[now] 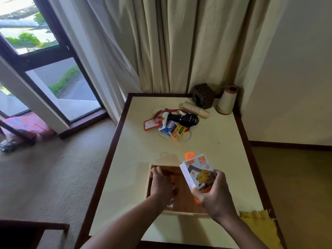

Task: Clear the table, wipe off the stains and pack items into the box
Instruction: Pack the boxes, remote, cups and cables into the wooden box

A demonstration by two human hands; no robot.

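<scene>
An open wooden box (147, 184) sits on the cream table (224, 159) near its front edge. My left hand (160, 184) reaches down inside the box, its fingers curled near the far left corner beside a small orange item (173, 179); whether it grips anything is unclear. My right hand (213, 196) holds a white and orange charger package (196, 169) tilted above the box's right side. Farther back lies a heap: a black remote (181, 118), a red card holder (150, 124), small blue and yellow packets (173, 130) and a white cable (186, 139).
A stack of paper cups (195, 109) lies on its side at the back, beside a dark woven box (203, 96) and a cone of white thread (226, 100). A yellow cloth (258, 225) lies at the front right corner. Curtains (161, 42) hang behind; carpet lies left.
</scene>
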